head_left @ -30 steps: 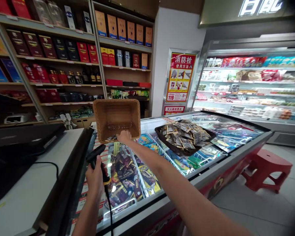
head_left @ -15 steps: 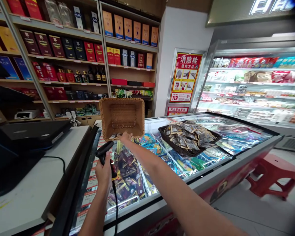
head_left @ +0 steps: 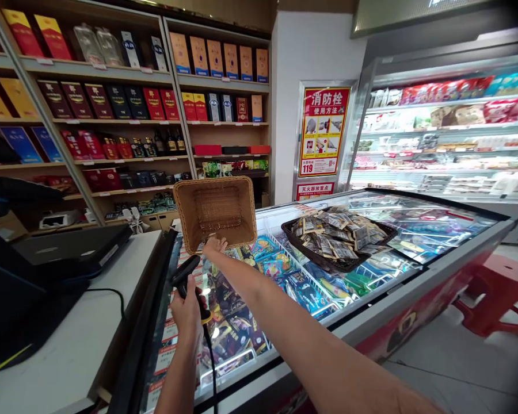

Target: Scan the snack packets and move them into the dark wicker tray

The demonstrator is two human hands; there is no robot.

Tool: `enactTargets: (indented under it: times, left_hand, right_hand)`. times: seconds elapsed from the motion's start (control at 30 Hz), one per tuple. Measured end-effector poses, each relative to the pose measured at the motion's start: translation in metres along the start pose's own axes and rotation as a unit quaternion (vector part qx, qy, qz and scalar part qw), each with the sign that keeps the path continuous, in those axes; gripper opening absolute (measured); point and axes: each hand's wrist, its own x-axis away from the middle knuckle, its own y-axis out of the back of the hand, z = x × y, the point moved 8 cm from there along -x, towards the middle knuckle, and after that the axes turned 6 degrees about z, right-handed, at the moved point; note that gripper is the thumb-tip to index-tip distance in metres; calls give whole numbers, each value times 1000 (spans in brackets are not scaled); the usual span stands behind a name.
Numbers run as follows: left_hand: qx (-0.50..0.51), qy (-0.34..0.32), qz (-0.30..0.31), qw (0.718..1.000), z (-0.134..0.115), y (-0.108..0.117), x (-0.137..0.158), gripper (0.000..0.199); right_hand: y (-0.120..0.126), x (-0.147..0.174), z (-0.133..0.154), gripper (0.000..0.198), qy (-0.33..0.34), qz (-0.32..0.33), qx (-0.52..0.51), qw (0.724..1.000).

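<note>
My left hand (head_left: 186, 307) is closed round the handle of a black barcode scanner (head_left: 185, 273), whose cable hangs down towards me. The scanner is over the glass top of a chest freezer, its head near the front of a tan wicker basket (head_left: 216, 202). This basket is tilted, with its mouth facing me. Into its lower part reaches my right hand (head_left: 214, 245), at the inner floor by the front rim. The fingers of that hand look bent together; what lies between them is too small to make out.
A dark woven basket (head_left: 302, 244) heaped with small packets (head_left: 339, 230) stands on the freezer (head_left: 384, 293). Wrapped ice creams (head_left: 237, 322) lie under the glass. A counter (head_left: 69, 339) with a dark machine is at left, a red stool (head_left: 492, 287) at right, and shelves of boxes behind.
The camera view has turned slightly. My right hand has shifted a little left within the tan basket, and fewer packets show beside it. My left hand keeps the scanner.
</note>
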Motion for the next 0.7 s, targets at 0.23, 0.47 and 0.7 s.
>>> enactTargets:
  times: [0.23,0.47,0.7]
  left_hand:
    - [-2,-6,-8,1000,-3,2,-1,58]
    - [-10,-11,86,996,-20,-18,13,61]
    - [-55,-68,245,965,-73,-85,72,51]
  right_hand:
    - [57,34,-39,42,-70,-44,-213,974]
    - [179,134,-79,64,38,-50,-384,921]
    - [288,193,-106,21,100,-32,-156,982]
